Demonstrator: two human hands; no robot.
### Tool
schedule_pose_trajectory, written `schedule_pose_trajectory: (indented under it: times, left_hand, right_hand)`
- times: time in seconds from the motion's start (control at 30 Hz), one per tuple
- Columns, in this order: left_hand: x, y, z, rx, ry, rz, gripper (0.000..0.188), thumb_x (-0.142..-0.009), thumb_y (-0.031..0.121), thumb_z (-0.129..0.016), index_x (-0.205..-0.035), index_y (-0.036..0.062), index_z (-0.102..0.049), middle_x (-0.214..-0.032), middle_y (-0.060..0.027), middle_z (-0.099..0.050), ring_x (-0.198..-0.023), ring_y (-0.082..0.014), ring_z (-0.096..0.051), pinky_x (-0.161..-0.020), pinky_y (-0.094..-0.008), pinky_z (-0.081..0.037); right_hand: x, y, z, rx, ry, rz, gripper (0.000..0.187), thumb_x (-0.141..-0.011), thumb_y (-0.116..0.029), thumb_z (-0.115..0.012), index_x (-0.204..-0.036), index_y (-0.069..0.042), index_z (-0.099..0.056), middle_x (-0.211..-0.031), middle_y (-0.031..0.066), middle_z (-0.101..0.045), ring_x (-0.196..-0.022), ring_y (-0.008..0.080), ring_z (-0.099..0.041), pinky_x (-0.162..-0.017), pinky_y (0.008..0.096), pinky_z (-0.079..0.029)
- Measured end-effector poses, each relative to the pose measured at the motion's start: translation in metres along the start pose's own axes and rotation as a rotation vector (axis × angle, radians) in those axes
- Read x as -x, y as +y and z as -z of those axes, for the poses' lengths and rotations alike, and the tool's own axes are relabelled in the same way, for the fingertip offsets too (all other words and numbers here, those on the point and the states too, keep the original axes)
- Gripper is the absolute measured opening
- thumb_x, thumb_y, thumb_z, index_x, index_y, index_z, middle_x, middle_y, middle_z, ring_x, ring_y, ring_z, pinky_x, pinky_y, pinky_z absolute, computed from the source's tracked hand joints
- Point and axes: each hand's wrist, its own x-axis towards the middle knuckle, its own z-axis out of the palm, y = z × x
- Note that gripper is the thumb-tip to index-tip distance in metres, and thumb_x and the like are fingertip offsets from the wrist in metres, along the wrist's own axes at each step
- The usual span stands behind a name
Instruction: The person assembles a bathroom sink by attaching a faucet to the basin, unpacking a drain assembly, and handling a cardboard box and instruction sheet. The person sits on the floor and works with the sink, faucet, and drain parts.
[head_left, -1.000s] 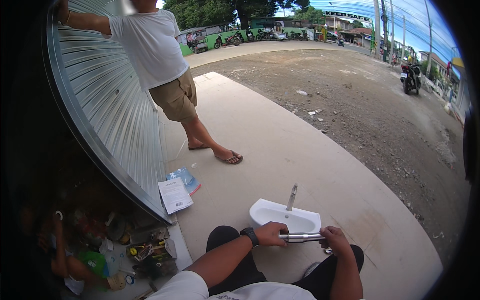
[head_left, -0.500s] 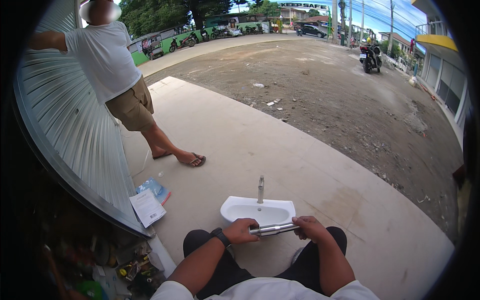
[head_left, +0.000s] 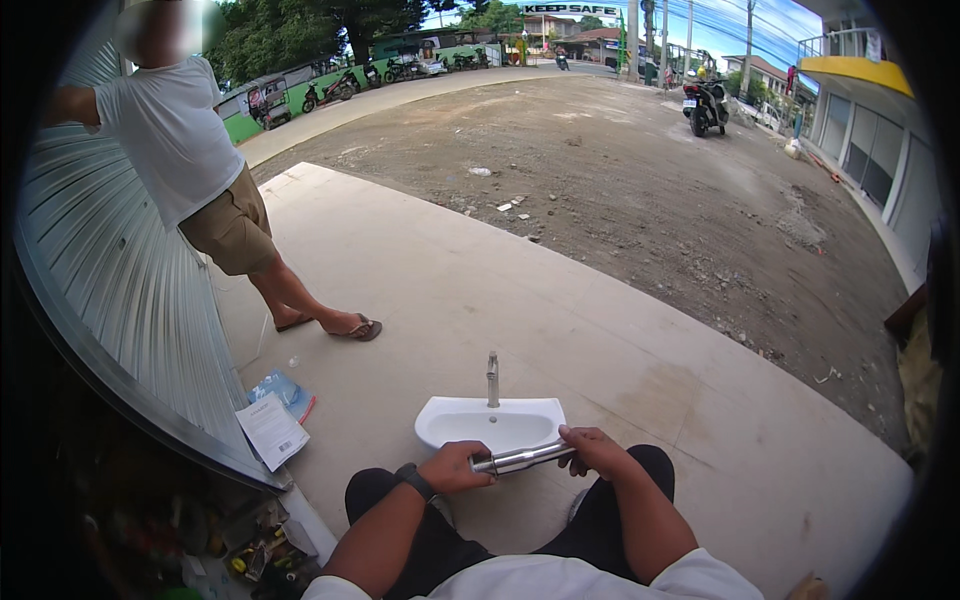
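Note:
A shiny metal tube (head_left: pixel 522 458) lies crosswise between my two hands, just above my knees. My left hand (head_left: pixel 455 467) is closed around its left end, a dark watch on that wrist. My right hand (head_left: pixel 592 450) grips the right end. Right behind the tube a small white wash basin (head_left: pixel 450 418) rests on the concrete slab, with an upright chrome tap (head_left: pixel 492 379) on its far rim. I sit with legs in dark trousers drawn up.
A person in a white shirt and khaki shorts (head_left: pixel 200 170) stands at the left by a corrugated metal shutter (head_left: pixel 110 290). Papers and a blue packet (head_left: pixel 275 420) lie near it, tools (head_left: pixel 250 555) lower left. Bare dirt ground (head_left: pixel 680 200) and a parked motorcycle (head_left: pixel 705 100) lie beyond.
My view has swung left, so the basin and my hands sit more central. Both hands keep hold of the tube; the standing person has stayed by the shutter.

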Motion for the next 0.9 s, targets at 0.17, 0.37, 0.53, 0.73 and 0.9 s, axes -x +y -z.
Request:
schedule_pose_trajectory:
  times: [0.17,0.37,0.53,0.73,0.9]
  left_hand:
    - [0.001,0.001,0.001,0.021,-0.024,-0.005,0.054,-0.077,0.034,-0.085,-0.116,0.0001,-0.071,-0.107,-0.0185,-0.073,-0.101,-0.0288,-0.069,-0.092,-0.0377,-0.053]
    - [0.003,0.009,0.004,0.021,-0.010,0.044,0.053,-0.077,0.031,-0.086,-0.117,-0.0003,-0.071,-0.107,-0.0164,-0.073,-0.100,-0.0261,-0.068,-0.092,-0.0360,-0.052]
    - [0.002,0.007,0.002,0.070,-0.019,0.017,0.052,-0.078,0.026,-0.088,-0.118,-0.0008,-0.070,-0.108,-0.0143,-0.073,-0.102,-0.0228,-0.066,-0.093,-0.0345,-0.051]
    - [0.000,0.007,0.003,0.043,0.001,0.035,0.052,-0.077,0.033,-0.085,-0.115,0.0002,-0.071,-0.105,-0.0164,-0.074,-0.099,-0.0265,-0.069,-0.090,-0.0370,-0.053]
    - [0.001,0.013,0.007,0.062,-0.044,0.052,0.051,-0.081,0.029,-0.086,-0.119,-0.0008,-0.069,-0.109,-0.0152,-0.072,-0.104,-0.0238,-0.066,-0.095,-0.0353,-0.050]
  right_hand:
    - [-0.004,0.007,0.005,0.086,-0.067,0.216,0.029,-0.097,-0.028,-0.074,-0.109,-0.003,-0.066,-0.089,0.0046,-0.068,-0.072,0.0118,-0.063,-0.064,0.0272,-0.051]
    - [0.004,0.005,0.004,0.048,-0.111,0.354,0.034,-0.092,-0.026,-0.080,-0.114,-0.004,-0.065,-0.091,0.0036,-0.068,-0.075,0.0105,-0.061,-0.066,0.0272,-0.051]
    - [0.001,-0.001,0.006,0.048,-0.085,0.030,0.037,-0.096,-0.035,-0.076,-0.113,-0.004,-0.066,-0.090,0.0038,-0.067,-0.066,0.0115,-0.059,-0.060,0.0275,-0.049]
    - [-0.007,0.002,0.007,0.058,-0.096,0.139,0.033,-0.094,-0.031,-0.078,-0.113,-0.005,-0.068,-0.087,0.0022,-0.067,-0.068,0.0099,-0.058,-0.060,0.0261,-0.047]
    - [-0.003,0.005,0.008,0.099,-0.087,0.302,0.031,-0.090,-0.022,-0.081,-0.114,-0.007,-0.068,-0.088,0.0009,-0.068,-0.077,0.0102,-0.060,-0.068,0.0270,-0.048]
